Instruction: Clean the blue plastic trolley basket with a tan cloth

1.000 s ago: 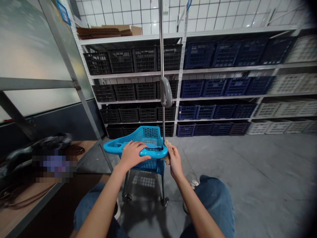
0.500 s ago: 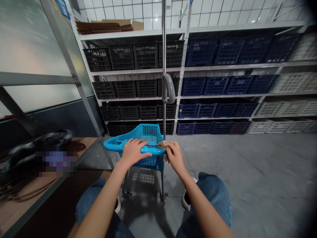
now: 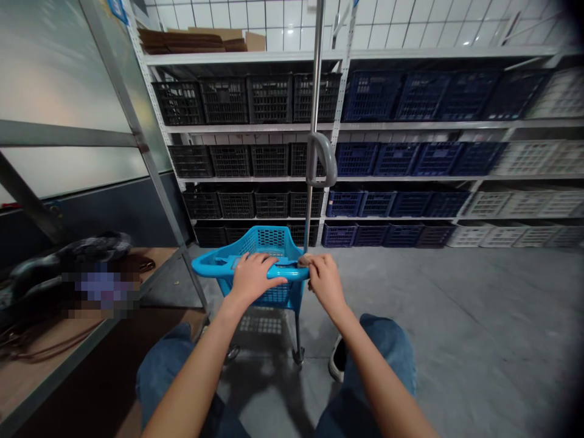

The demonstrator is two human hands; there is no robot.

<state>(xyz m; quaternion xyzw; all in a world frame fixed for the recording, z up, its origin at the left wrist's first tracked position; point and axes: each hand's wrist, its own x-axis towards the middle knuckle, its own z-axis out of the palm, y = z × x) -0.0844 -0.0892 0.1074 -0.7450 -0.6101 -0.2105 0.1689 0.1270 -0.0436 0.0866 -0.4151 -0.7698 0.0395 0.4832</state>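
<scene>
Your two hands are apart from each other, a short bare stretch of blue handle running between them. Your left hand straddles that handle, fingers over the far side and thumb along the near side. Your right hand has its fingers pinched round a small beige cloth at the handle's right end; most of the cloth is hidden behind your fingers, so you cannot tell its full shape. The blue shopping cart stands just beyond and below your hands, its basket open and its legs on the grey floor. Just beyond your right hand, a metal pole rises from near the cart's right corner, with a grey looped grip well above your fingers. Farther beyond both hands stand shelves of crates: black crates past your left, navy crates past your right, and white crates farther to the right. Well to the left of your left hand, a wooden bench carries a dark bundle, partly blurred out
</scene>
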